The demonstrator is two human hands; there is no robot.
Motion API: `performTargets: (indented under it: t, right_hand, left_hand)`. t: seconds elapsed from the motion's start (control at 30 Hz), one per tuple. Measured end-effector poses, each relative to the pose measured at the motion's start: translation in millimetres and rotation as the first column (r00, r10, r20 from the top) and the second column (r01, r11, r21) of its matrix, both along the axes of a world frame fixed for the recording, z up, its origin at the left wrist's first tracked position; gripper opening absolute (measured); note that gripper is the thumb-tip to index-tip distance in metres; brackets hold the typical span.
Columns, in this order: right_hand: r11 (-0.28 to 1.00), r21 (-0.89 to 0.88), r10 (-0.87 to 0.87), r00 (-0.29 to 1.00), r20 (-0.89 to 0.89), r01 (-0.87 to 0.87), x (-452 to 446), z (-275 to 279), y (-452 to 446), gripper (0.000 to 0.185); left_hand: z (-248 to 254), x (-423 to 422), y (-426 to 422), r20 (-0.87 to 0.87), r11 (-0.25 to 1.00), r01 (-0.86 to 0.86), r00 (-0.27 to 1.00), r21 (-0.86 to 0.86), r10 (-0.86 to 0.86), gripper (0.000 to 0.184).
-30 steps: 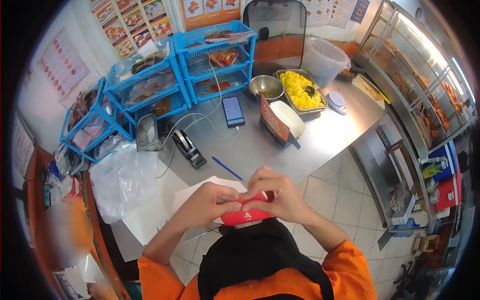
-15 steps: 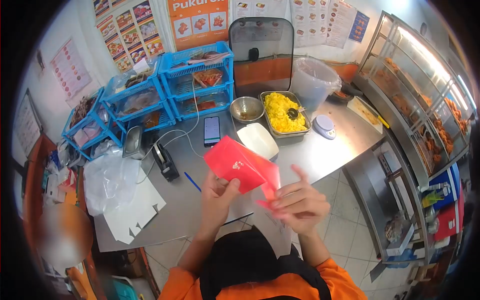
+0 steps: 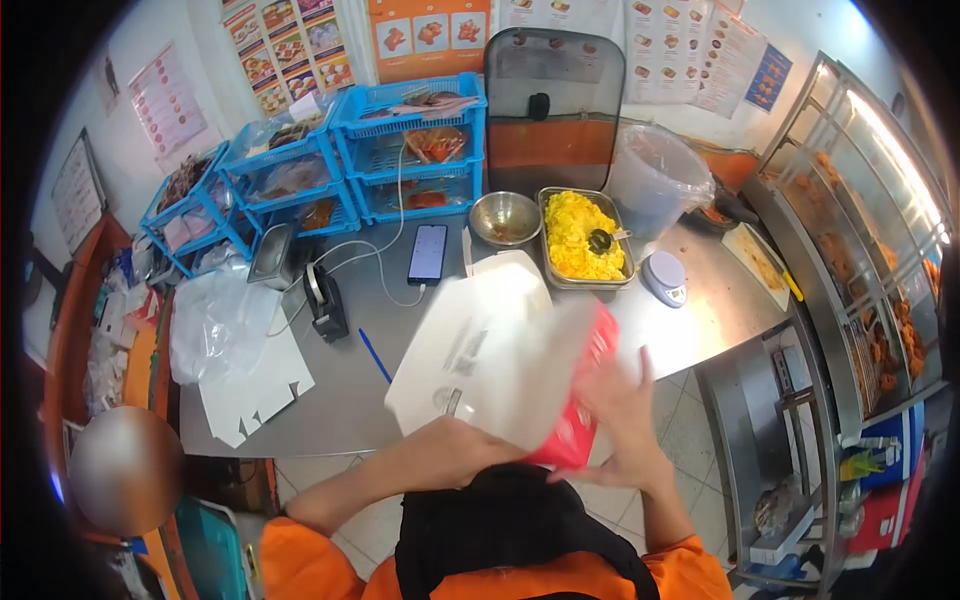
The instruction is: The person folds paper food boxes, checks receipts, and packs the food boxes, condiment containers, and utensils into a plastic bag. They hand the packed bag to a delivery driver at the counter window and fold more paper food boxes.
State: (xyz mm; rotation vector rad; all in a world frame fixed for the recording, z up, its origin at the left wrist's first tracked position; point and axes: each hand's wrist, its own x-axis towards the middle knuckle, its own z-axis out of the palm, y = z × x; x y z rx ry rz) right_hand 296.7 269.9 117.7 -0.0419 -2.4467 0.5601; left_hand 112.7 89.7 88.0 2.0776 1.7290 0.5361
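A cardboard piece (image 3: 450,350), white inside and red outside, is spread open in front of me above the counter's near edge, its right part blurred by motion. My left hand (image 3: 465,450) is closed on its lower edge, with the fingertips mostly hidden. My right hand (image 3: 625,420) lies against the red outer face on the right, fingers spread, thumb near the bottom corner. Just left of the cardboard, a blue pen (image 3: 375,356) rests on the steel counter. Behind it are a phone (image 3: 427,254) with a cable and a metal bowl (image 3: 505,219).
A tray of yellow food (image 3: 585,240), a small scale (image 3: 664,278) and a clear bucket (image 3: 658,180) stand at the back right. Blue racks (image 3: 410,150), a tape dispenser (image 3: 325,303) and a plastic bag (image 3: 222,330) are on the left. A glass display case (image 3: 850,240) is far right.
The folded red cardboard has opened out, turning its white inside up. My left hand has moved lower, and my right hand has shifted onto the red side.
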Motion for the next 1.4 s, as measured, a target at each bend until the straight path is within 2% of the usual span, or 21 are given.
performTargets:
  t: [0.03,0.1,0.13,0.2,0.23,0.3,0.43,0.5,0.53,0.57,0.6,0.63,0.67,0.7,0.87,0.97,1.1,1.23,1.3,1.37,1.4]
  right_hand:
    - [0.959,0.201,0.127,0.94,0.317,-0.198,0,3,3,0.071]
    - [0.919,0.185,0.261,0.889,0.375,-0.348,2,-32,4,0.059]
    - [0.902,0.093,0.349,0.839,0.418,-0.422,6,-58,7,0.048]
    - [0.852,-0.005,0.467,0.757,0.456,-0.523,5,-79,7,0.038]
    - [0.825,0.056,0.518,0.793,0.319,-0.562,0,-83,1,0.03]
    - [0.774,0.108,0.605,0.779,0.166,-0.624,-24,-91,-13,0.021]
    - [0.539,0.169,0.81,0.563,0.166,-0.825,-83,-118,-59,0.027]
    - [0.628,0.172,0.732,0.652,0.199,-0.758,-111,-130,-94,0.034]
    - [0.631,0.157,0.718,0.649,0.254,-0.76,-127,-139,-108,0.044]
    - [0.667,0.097,0.679,0.656,0.329,-0.739,-147,-141,-122,0.04]
    - [0.691,0.105,0.627,0.666,0.405,-0.715,-170,-149,-129,0.035]
    - [0.739,0.096,0.604,0.72,0.341,-0.666,-192,-156,-135,0.028]
    - [0.779,0.186,0.476,0.758,0.447,-0.599,-212,-166,-136,0.029]
    - [0.838,0.185,0.409,0.816,0.409,-0.513,-227,-170,-134,0.032]
    - [0.989,0.021,0.14,0.969,0.203,-0.147,-266,-147,-149,0.059]
    - [1.0,-0.02,0.014,0.992,0.127,-0.012,-264,-151,-172,0.049]
    - [0.988,0.102,-0.122,0.988,0.098,0.112,-281,-151,-228,0.04]
    - [1.0,0.024,-0.014,0.998,0.066,0.013,-337,-145,-299,0.042]
    - [0.997,-0.009,0.083,0.996,0.027,-0.083,-371,-141,-347,0.046]
    - [0.926,-0.297,0.265,0.962,0.072,-0.233,-405,-137,-396,0.049]
    - [0.864,-0.401,0.353,0.935,0.046,-0.306,-422,-137,-423,0.049]
  left_hand:
    - [-8,-3,-1,0.007,1.0,-0.016,1.0,-0.007,0.016,0.028]
    - [-17,-11,-6,-0.416,0.936,0.173,0.909,0.307,-0.032,0.03]
    - [-20,-21,-6,-0.497,0.859,0.165,0.86,0.485,0.115,0.024]
    - [-71,-64,-27,-0.35,0.635,-0.021,0.82,0.772,0.452,0.034]
    - [-92,-68,-27,-0.351,0.639,-0.046,0.805,0.768,0.479,0.034]
    - [-129,-73,-30,0.029,0.341,-0.803,0.405,0.489,0.914,0.042]
    - [-212,-76,-64,-0.176,0.452,-0.842,0.417,0.295,0.892,0.048]
    - [-224,-81,-86,-0.167,0.44,-0.821,0.407,0.365,0.898,0.051]
    - [-243,-88,-106,0.388,0.409,-0.905,0.421,0.118,0.82,0.054]
    - [-260,-90,-127,0.831,0.472,-0.877,0.192,-0.093,0.522,0.057]
    - [-255,-94,-139,0.394,0.36,-0.925,0.378,0.123,0.838,0.051]
    - [-243,-102,-152,-0.181,0.363,-0.87,0.319,0.332,0.93,0.045]
    - [-222,-102,-170,-0.298,0.356,-0.903,0.28,0.239,0.912,0.044]
    - [-196,-104,-188,-0.158,0.272,-0.92,0.235,0.282,0.959,0.044]
    - [-177,-174,-387,-0.092,-0.186,-0.859,-0.259,0.477,0.961,0.039]
    - [-182,-238,-526,-0.169,-0.46,-0.732,-0.605,0.503,0.778,0.04]
    - [-184,-318,-672,-0.371,-0.641,-0.685,-0.728,0.347,0.576,0.057]
    - [-195,-363,-752,-0.398,-0.631,-0.665,-0.746,0.399,0.534,0.083]
    - [-170,-361,-757,-0.256,-0.743,-0.65,-0.754,0.162,0.604,0.083]
    - [-189,-358,-772,-0.205,-0.694,-0.681,-0.732,0.233,0.65,0.074]
    - [-182,-350,-764,0.044,-0.661,-0.656,-0.697,0.364,0.716,0.067]
